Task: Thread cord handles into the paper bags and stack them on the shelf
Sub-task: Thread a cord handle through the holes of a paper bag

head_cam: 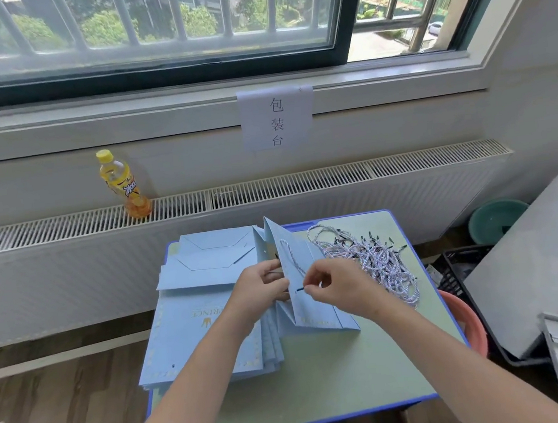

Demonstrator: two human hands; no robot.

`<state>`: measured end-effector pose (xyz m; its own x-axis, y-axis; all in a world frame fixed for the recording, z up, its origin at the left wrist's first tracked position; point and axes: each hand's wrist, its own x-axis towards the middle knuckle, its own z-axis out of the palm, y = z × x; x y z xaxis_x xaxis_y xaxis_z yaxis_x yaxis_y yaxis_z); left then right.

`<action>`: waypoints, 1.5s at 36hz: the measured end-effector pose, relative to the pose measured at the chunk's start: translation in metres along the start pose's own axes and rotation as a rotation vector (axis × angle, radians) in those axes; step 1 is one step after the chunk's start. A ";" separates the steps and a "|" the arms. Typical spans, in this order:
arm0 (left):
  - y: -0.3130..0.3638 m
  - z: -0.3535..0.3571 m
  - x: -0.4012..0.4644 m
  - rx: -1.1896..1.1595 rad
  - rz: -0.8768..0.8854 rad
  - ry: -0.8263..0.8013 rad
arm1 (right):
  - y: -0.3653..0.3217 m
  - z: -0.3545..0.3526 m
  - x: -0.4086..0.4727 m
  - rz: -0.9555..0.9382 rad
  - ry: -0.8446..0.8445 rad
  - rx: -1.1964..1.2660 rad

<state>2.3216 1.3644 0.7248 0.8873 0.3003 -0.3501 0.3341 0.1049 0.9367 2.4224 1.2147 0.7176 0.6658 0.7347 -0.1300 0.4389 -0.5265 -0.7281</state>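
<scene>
Now I see the half-open blue paper bag (309,297) standing mid-table (374,373), my right hand (337,286) pinching its cord handle's (291,256) black tip, my left hand (261,289) gripping the bag's edge; loose cords (375,256) heaped behind it, flat bags (201,336) stacked left

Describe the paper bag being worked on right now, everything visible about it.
The paper bag is pale blue, folded flat, and stands tilted up on the green table, just right of the stack of flat bags. Gold print runs along its near edge. A white twisted cord loops across its panel. The left hand holds its left edge, and the right hand pinches the cord's dark tip against the panel.
</scene>
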 end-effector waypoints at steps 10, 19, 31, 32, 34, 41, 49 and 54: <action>-0.003 0.002 -0.001 -0.056 0.017 -0.017 | -0.004 0.010 -0.003 -0.032 0.010 -0.053; -0.007 0.001 0.006 -0.058 -0.067 0.123 | -0.002 0.019 -0.009 0.077 0.046 0.076; -0.002 0.017 0.018 0.277 0.002 0.200 | -0.007 0.009 -0.010 0.240 0.127 0.182; -0.002 0.018 0.019 0.345 0.011 0.178 | -0.006 0.008 -0.010 0.247 0.133 0.191; 0.000 0.020 0.019 0.440 0.002 0.121 | -0.005 0.006 -0.012 0.261 0.137 0.215; 0.007 0.023 0.022 0.539 -0.086 0.022 | -0.001 0.007 -0.016 0.260 0.132 0.217; 0.010 0.023 0.028 0.681 -0.110 0.007 | -0.005 0.003 -0.018 0.262 0.147 0.170; 0.016 0.018 0.027 0.798 -0.018 -0.017 | -0.007 -0.009 -0.019 0.268 0.206 0.172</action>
<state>2.3568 1.3574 0.7303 0.8824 0.2894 -0.3710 0.4690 -0.6030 0.6453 2.4122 1.2012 0.7312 0.8586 0.4695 -0.2057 0.1366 -0.5964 -0.7910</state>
